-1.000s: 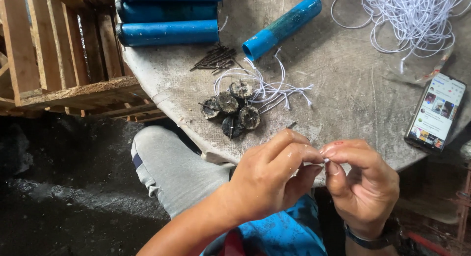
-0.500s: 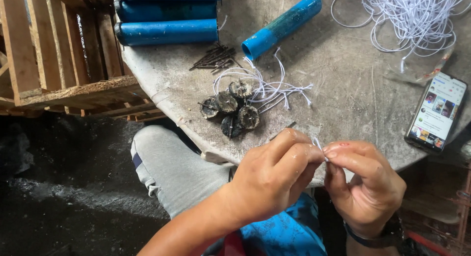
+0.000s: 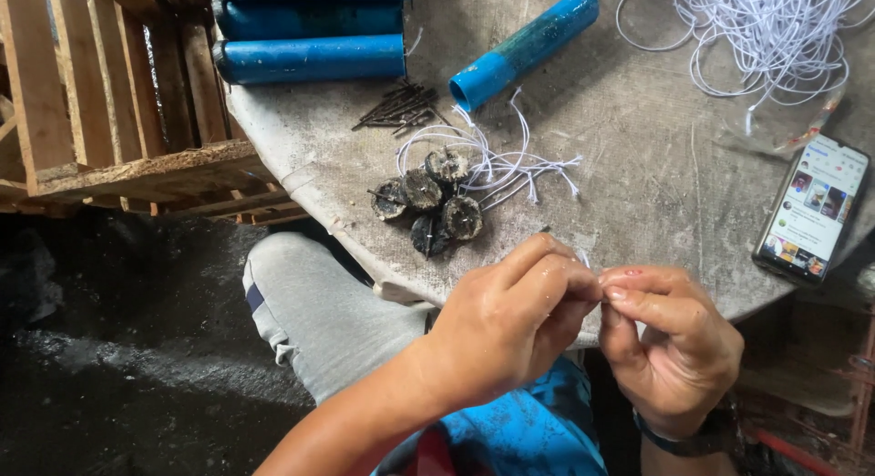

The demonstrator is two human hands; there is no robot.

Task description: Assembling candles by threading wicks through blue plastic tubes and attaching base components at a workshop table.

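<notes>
1. The left hand [image 3: 506, 325] and right hand [image 3: 674, 348] meet fingertip to fingertip at the desk's [image 3: 638, 184] near edge, pinching a short white string [image 3: 583, 257].
2. I judge small, tight pinches keep it from slipping.
3. Dark round plugs [image 3: 428, 202] lie just beyond.

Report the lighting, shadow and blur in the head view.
Head view: soft, even daylight on the grey table, no glare, even on the phone screen; the floor at lower left lies in deep shadow; left hand and right hand are sharp; the white cord tangle looks bright, its strands merging.
</notes>
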